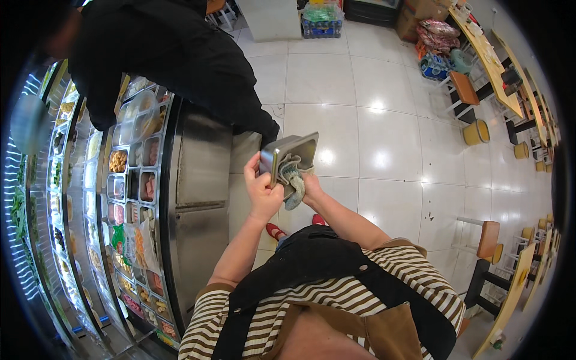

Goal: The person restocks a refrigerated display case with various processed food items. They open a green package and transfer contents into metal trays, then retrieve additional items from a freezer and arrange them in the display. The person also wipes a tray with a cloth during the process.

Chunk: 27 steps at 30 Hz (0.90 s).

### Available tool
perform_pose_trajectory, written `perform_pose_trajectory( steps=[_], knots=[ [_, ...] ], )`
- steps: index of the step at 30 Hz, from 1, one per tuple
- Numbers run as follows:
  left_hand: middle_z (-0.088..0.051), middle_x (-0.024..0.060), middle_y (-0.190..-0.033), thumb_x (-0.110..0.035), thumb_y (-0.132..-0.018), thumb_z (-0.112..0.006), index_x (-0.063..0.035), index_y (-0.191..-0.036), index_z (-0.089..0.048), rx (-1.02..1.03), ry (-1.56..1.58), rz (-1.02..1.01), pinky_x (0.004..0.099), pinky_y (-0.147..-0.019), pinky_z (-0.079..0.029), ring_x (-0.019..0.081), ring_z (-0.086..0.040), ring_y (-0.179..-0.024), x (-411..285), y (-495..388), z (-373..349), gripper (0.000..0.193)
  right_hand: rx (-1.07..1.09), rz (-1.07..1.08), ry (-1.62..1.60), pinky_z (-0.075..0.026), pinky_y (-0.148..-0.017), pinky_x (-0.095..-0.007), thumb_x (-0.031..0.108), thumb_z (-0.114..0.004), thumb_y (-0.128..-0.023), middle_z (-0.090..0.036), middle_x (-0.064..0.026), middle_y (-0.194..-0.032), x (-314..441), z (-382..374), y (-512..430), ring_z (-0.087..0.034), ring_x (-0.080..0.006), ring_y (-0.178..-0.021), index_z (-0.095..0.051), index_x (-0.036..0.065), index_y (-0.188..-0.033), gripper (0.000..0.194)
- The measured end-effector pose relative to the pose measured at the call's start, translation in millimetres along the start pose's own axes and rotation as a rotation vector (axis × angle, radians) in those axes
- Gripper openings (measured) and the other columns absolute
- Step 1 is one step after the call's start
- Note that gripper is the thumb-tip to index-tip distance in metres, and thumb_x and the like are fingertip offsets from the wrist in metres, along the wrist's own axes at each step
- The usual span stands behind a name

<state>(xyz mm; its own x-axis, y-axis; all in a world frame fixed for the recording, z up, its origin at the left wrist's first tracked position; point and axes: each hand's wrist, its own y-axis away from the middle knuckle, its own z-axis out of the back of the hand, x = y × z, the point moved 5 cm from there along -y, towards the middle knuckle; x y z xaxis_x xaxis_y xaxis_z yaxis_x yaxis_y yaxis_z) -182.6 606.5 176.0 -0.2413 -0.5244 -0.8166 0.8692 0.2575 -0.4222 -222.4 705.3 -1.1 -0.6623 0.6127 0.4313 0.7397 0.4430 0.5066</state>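
Observation:
In front of my body, my left hand grips the rim and side of a rectangular stainless steel food pan, which is tilted on its side. A greyish-green cloth is bunched inside the pan's opening and hangs over its lower edge. My right hand is at the pan's opening with its fingers on the cloth; the cloth and pan partly hide them. Both hands are above the tiled floor, to the right of the steel front of a refrigerated display counter.
A co-worker in black leans over the display counter at upper left. Food pans and a plastic bag of food fill the counter. Stools, a yellow bin and long tables line the right. Bottle packs stand at the top.

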Motion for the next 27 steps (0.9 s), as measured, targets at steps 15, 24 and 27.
perform_pose_trajectory(
  steps=[15,24,27],
  knots=[
    [-0.044,0.0181,-0.124,-0.010,-0.080,-0.064,0.0016,-0.122,-0.040,0.097,0.486,0.575,0.0360,-0.091,-0.040,0.0217,-0.047,-0.111,1,83,-24,0.050,-0.074,0.315,0.508,-0.048,-0.068,-0.0285,0.011,-0.060,-0.083,-0.064,-0.0046,-0.083,50,-88,31,-0.058,-0.0130,-0.076,-0.062,0.001,-0.098,0.019],
    [-0.049,0.0177,-0.121,-0.005,-0.067,-0.066,0.0001,-0.099,-0.062,0.088,-0.733,0.137,0.0366,-0.086,-0.046,0.0299,-0.056,-0.102,-34,10,74,0.032,0.524,0.746,1.888,-0.048,-0.068,-0.0418,0.008,-0.060,-0.066,-0.063,-0.0106,-0.083,109,-117,38,-0.060,-0.0339,-0.081,-0.060,0.010,-0.082,0.016],
    [-0.045,0.0176,-0.126,0.003,-0.067,-0.056,0.0027,-0.085,-0.063,-0.046,-0.257,0.105,0.0352,-0.088,-0.045,0.0284,-0.054,-0.107,-5,24,74,0.019,0.554,0.863,1.587,-0.049,-0.072,-0.0391,0.011,-0.062,-0.067,-0.063,-0.0129,-0.089,114,-122,42,-0.060,-0.0348,-0.085,-0.060,0.010,-0.090,0.023]
  ],
)
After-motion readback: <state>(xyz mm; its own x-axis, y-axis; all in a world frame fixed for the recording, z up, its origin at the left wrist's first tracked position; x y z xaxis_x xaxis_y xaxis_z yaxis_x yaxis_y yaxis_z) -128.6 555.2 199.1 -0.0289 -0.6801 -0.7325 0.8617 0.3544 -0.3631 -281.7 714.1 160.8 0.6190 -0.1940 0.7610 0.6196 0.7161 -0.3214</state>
